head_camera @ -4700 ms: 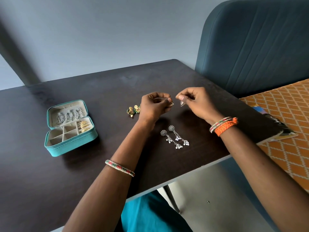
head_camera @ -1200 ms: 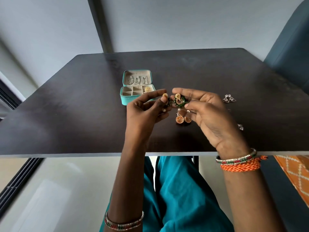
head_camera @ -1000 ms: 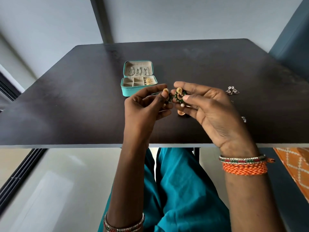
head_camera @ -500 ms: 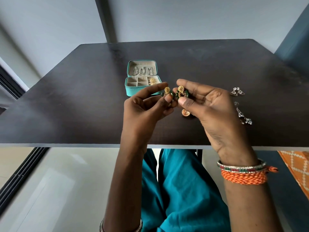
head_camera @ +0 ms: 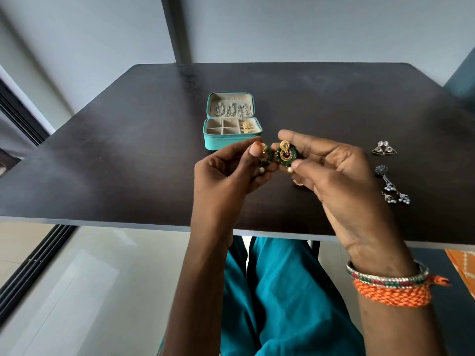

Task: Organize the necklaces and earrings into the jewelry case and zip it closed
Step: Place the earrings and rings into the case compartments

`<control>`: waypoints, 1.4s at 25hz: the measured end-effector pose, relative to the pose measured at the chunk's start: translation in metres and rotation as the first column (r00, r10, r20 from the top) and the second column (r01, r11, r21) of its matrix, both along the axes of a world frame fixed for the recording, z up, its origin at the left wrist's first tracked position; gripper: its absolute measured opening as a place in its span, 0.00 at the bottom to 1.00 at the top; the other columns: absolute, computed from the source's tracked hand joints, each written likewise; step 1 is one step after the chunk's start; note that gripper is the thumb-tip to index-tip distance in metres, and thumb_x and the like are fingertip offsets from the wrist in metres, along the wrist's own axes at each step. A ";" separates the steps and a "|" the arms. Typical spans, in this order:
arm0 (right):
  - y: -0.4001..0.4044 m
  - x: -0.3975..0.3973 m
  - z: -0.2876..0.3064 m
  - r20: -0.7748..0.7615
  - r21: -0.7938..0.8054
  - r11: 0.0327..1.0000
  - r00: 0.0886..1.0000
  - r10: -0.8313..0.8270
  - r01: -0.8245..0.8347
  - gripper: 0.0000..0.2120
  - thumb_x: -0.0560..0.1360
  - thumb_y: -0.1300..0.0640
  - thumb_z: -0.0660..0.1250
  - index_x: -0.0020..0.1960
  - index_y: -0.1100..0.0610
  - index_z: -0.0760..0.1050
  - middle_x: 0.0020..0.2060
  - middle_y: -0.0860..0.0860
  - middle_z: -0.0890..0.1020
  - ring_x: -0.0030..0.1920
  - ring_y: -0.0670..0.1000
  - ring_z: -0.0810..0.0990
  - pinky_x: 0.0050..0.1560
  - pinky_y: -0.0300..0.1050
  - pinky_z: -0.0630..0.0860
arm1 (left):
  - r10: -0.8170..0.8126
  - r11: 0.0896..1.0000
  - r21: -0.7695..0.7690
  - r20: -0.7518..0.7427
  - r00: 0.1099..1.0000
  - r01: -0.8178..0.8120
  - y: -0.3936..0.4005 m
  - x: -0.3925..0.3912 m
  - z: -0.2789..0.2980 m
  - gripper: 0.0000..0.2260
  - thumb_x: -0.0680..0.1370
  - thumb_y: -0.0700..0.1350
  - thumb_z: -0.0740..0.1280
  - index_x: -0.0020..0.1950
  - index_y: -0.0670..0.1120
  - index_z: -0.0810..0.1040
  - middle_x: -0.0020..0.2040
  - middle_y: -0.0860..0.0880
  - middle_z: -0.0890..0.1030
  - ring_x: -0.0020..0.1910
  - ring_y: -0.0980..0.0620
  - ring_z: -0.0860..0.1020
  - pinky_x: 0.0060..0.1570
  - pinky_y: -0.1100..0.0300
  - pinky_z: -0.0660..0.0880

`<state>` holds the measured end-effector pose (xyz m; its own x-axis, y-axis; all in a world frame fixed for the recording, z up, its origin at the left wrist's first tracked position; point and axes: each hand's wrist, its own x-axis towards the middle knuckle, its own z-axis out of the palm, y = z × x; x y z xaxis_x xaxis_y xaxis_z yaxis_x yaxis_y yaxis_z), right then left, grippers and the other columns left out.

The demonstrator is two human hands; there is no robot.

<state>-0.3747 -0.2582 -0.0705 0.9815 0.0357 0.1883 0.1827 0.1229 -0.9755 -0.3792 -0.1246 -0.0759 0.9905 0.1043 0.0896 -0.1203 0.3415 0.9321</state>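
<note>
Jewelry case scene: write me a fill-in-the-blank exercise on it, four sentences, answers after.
1. The teal jewelry case lies ____ on the table.
2. Each hand pinches a gold and ____ earring: left hand, right hand.
3. The silver dangle earrings lie on the person's ____ side.
4. The gold earrings sit in the case's ____ half.

Answers: open; green; right; lower

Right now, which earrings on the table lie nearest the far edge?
The triangular silver pair; the long silver dangly pair lies closer to the person.
</note>
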 end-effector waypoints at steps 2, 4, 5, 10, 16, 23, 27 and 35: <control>0.004 -0.001 0.001 0.025 -0.003 0.999 0.999 -0.033 0.033 0.13 0.75 0.67 0.65 0.58 0.60 0.79 0.49 0.51 0.85 0.48 0.44 0.84 0.43 0.31 0.75 | 0.077 0.995 0.069 0.017 0.997 -0.078 -0.003 -0.001 -0.001 0.06 0.75 0.38 0.68 0.51 0.40 0.81 0.40 0.46 0.85 0.38 0.52 0.83 0.39 0.63 0.81; 0.007 0.000 0.002 0.041 -0.013 0.997 0.997 -0.071 0.071 0.11 0.74 0.66 0.67 0.55 0.60 0.80 0.46 0.50 0.85 0.45 0.44 0.84 0.40 0.31 0.76 | 0.101 0.992 0.074 0.025 0.995 -0.103 -0.003 -0.001 -0.002 0.06 0.75 0.36 0.69 0.51 0.40 0.81 0.41 0.45 0.85 0.40 0.52 0.83 0.41 0.61 0.81; 0.008 0.002 0.002 0.046 -0.016 0.997 0.996 -0.076 0.077 0.10 0.74 0.67 0.68 0.54 0.60 0.81 0.46 0.50 0.85 0.45 0.44 0.84 0.40 0.31 0.76 | 0.104 0.992 0.065 0.029 0.994 -0.106 -0.003 0.000 -0.003 0.06 0.75 0.36 0.69 0.51 0.40 0.81 0.42 0.45 0.85 0.40 0.51 0.83 0.41 0.61 0.81; 0.012 0.010 0.004 0.050 -0.033 0.999 0.998 -0.037 0.039 0.10 0.73 0.67 0.68 0.53 0.59 0.81 0.46 0.50 0.85 0.48 0.44 0.84 0.43 0.30 0.75 | 0.116 0.991 0.056 0.047 0.992 -0.119 0.003 0.002 -0.004 0.05 0.73 0.35 0.69 0.49 0.39 0.81 0.41 0.45 0.84 0.41 0.52 0.83 0.41 0.63 0.80; 0.026 0.031 0.011 0.004 -0.069 0.998 1.000 0.012 -0.012 0.08 0.72 0.71 0.68 0.45 0.60 0.79 0.39 0.54 0.83 0.38 0.45 0.83 0.39 0.36 0.79 | 0.156 0.977 0.139 0.059 0.986 -0.163 0.024 0.019 -0.003 0.05 0.73 0.37 0.70 0.48 0.41 0.82 0.38 0.49 0.84 0.39 0.56 0.81 0.39 0.65 0.79; 0.042 0.095 0.037 0.061 -0.336 0.937 0.991 0.120 -0.093 0.07 0.71 0.69 0.70 0.42 0.58 0.80 0.35 0.55 0.82 0.36 0.49 0.80 0.37 0.38 0.79 | 0.281 0.892 0.346 0.080 0.956 -0.291 0.061 0.063 0.012 0.05 0.73 0.38 0.72 0.48 0.41 0.81 0.26 0.58 0.81 0.28 0.65 0.78 0.29 0.75 0.69; 0.058 0.118 0.036 0.038 -0.347 0.931 0.990 0.136 -0.114 0.06 0.71 0.72 0.70 0.45 0.63 0.80 0.32 0.53 0.80 0.28 0.42 0.79 0.32 0.34 0.78 | 0.320 0.860 0.405 0.047 0.946 -0.311 0.065 0.087 0.005 0.02 0.71 0.39 0.74 0.43 0.43 0.83 0.29 0.55 0.82 0.32 0.63 0.80 0.36 0.70 0.74; 0.065 0.112 0.000 -0.130 -0.296 0.941 0.983 0.130 -0.164 0.07 0.72 0.73 0.67 0.42 0.62 0.78 0.33 0.56 0.77 0.27 0.43 0.79 0.30 0.33 0.77 | 0.388 0.815 0.478 -0.029 0.921 -0.328 0.069 0.088 -0.016 0.06 0.70 0.44 0.75 0.35 0.52 0.82 0.34 0.53 0.84 0.37 0.59 0.82 0.40 0.64 0.75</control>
